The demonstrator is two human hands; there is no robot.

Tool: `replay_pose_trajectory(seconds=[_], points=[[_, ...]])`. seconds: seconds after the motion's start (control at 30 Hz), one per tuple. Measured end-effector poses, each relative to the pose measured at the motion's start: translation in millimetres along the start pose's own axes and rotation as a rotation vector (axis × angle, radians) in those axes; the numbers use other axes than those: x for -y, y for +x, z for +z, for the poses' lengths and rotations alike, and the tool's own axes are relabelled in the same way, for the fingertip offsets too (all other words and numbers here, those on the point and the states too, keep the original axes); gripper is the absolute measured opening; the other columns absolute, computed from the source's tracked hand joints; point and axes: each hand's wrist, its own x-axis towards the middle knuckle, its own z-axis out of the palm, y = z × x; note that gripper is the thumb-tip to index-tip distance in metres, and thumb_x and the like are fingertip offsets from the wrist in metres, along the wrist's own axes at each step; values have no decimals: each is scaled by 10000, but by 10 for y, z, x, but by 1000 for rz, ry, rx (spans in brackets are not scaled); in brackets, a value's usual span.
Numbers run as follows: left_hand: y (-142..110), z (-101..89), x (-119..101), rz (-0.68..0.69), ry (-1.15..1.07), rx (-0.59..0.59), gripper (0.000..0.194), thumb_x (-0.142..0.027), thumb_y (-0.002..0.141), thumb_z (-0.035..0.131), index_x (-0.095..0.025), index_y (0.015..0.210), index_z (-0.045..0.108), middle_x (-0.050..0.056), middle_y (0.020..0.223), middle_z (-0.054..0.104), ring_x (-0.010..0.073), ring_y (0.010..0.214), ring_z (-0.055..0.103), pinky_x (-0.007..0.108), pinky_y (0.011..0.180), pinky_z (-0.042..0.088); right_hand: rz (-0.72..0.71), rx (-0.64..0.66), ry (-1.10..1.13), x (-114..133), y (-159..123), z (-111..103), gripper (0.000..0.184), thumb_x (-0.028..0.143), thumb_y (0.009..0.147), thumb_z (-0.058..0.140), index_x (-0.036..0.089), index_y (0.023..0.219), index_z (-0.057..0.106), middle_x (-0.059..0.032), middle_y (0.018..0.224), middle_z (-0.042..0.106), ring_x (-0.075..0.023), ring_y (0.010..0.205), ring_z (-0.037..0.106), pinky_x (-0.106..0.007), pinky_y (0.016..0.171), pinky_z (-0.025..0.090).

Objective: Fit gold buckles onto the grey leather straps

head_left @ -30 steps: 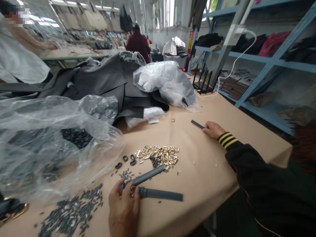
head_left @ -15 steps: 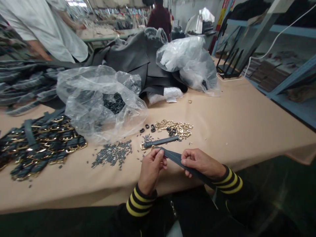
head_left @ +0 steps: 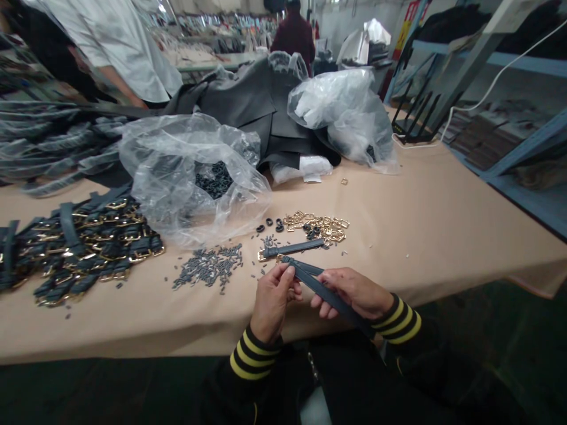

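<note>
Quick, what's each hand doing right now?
Left hand: closed, pinching one end of a grey strap.
Right hand: closed, gripping the same strap further along.

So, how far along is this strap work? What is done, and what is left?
Done, it seems: the buckled straps piled at left, and one more strap. In hand: a strap, held by left hand and right hand. Left: loose buckles and small grey pieces on the table.
</note>
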Motion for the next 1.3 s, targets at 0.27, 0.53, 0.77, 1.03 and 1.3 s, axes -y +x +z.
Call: replay_pose_trajectory(seconds=[0.27, 0.53, 0.77, 1.03, 1.3], points=[[-73, -71, -41, -1, -90, 124, 212, -255, 732, 610, -156, 916, 575, 19, 839, 604, 88, 629, 572, 220, 570, 498, -151, -97, -221, -65, 64, 46, 263, 386, 741, 607, 132, 721, 544, 49, 547, 467, -53, 456, 436, -162, 427, 407], [-59, -30, 9, -57, 29, -38, 257, -297, 698, 641, -140, 856, 513, -42, 559, 566, 67, 485, 538, 183, 493, 487, -116, -198, -445, -12, 62, 67, 180, 325, 763, 542, 146, 755, 540, 42, 537, 490, -68, 440, 444, -167, 393, 375], [-49, 32, 51, -22, 28, -53, 257, -284, 705, 628, -168, 856, 456, -62, 569, 546, 70, 472, 535, 187, 468, 474, -194, -100, -195, -38, 60, 112, 170, 302, 740, 589, 145, 797, 559, 32, 609, 508, -58, 480, 423, -154, 404, 347], [-130, 75, 34, 101, 281, 9, 245, -363, 807, 488, -154, 881, 592, 63, 926, 604, 160, 777, 591, 287, 678, 508, -260, -118, -161, -28, 87, 166, 195, 313, 737, 606, 137, 818, 585, 34, 601, 486, -55, 477, 408, -161, 409, 335], [-163, 57, -18, 511, 777, 24, 150, -206, 842, 449, -173, 845, 595, 53, 825, 609, 160, 805, 567, 282, 752, 444, -250, -144, -243, 29, 79, 184, 221, 332, 743, 596, 127, 822, 612, 21, 646, 512, -63, 493, 463, -193, 461, 418]])
